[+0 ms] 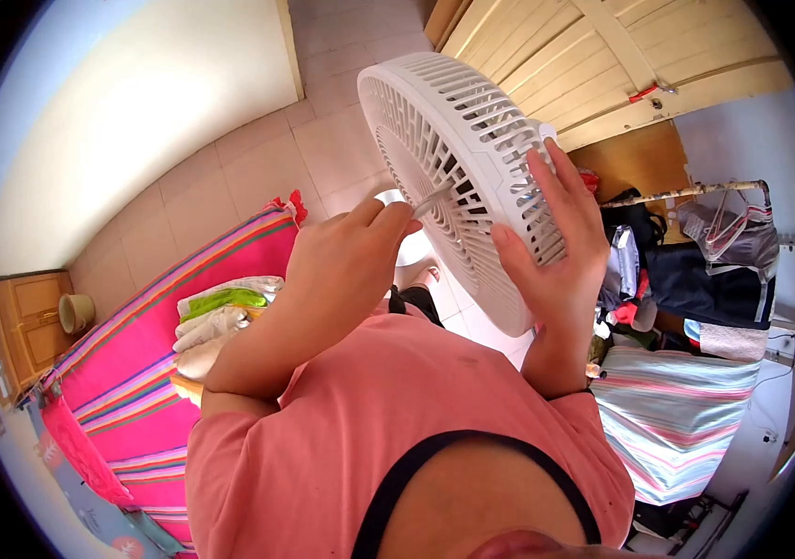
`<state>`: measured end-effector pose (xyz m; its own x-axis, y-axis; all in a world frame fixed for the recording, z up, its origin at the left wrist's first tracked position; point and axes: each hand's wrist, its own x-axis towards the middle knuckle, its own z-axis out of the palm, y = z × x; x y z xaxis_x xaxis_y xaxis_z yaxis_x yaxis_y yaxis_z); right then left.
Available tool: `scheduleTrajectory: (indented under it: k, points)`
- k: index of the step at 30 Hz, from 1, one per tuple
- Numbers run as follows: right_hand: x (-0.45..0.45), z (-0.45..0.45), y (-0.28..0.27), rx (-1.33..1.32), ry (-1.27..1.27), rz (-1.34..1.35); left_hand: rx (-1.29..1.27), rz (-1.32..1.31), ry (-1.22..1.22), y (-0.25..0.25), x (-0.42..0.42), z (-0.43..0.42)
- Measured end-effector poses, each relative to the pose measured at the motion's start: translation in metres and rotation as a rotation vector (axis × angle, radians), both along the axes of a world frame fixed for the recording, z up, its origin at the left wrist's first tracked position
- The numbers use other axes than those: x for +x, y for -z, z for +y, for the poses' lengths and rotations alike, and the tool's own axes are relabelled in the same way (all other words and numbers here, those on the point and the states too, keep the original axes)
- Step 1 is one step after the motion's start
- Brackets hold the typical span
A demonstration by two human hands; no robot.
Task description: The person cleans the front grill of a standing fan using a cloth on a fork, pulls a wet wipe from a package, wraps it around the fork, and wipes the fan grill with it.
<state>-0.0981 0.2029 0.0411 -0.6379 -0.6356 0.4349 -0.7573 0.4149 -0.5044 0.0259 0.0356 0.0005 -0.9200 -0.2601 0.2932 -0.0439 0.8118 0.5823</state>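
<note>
A round white fan head (481, 200) with a slotted grille stands tilted in front of my chest. My right hand (561, 219) grips its rim on the right, fingers over the slotted side and thumb on the front edge. With bent fingers, my left hand (356, 238) pinches a slim greyish-white item (433, 198). The tip of that item meets the grille near the middle. Its exact kind is not clear, as my fingers cover part of it.
On the left, a bed with a pink striped cover (160, 349) holds folded clothes (220, 312). A wooden door (603, 65) is at upper right. Bags and clothes (710, 270) hang from a rail at right, above a striped cloth (668, 419). A bucket (76, 313) stands far left.
</note>
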Motion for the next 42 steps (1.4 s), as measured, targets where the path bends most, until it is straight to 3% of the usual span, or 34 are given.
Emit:
scheduleTrajectory:
  k: [3, 6, 18, 35, 42]
  points:
    - [-0.01, 0.002, 0.004, -0.003, 0.003, 0.184, 0.063, -0.014, -0.004, 0.001, 0.012, 0.0]
    - [-0.017, 0.001, 0.008, -0.039, 0.028, 0.153, -0.011, -0.053, -0.043, 0.011, 0.024, -0.006]
    - [-0.011, 0.0, 0.006, -0.046, -0.016, 0.11, 0.068, 0.298, -0.085, 0.011, -0.001, -0.006]
    - [-0.008, -0.001, 0.006, -0.006, -0.015, 0.176, -0.121, 0.195, -0.018, -0.003, -0.025, -0.005]
    - [-0.01, 0.002, 0.005, -0.029, 0.011, 0.152, 0.005, 0.203, 0.146, -0.005, -0.048, -0.008]
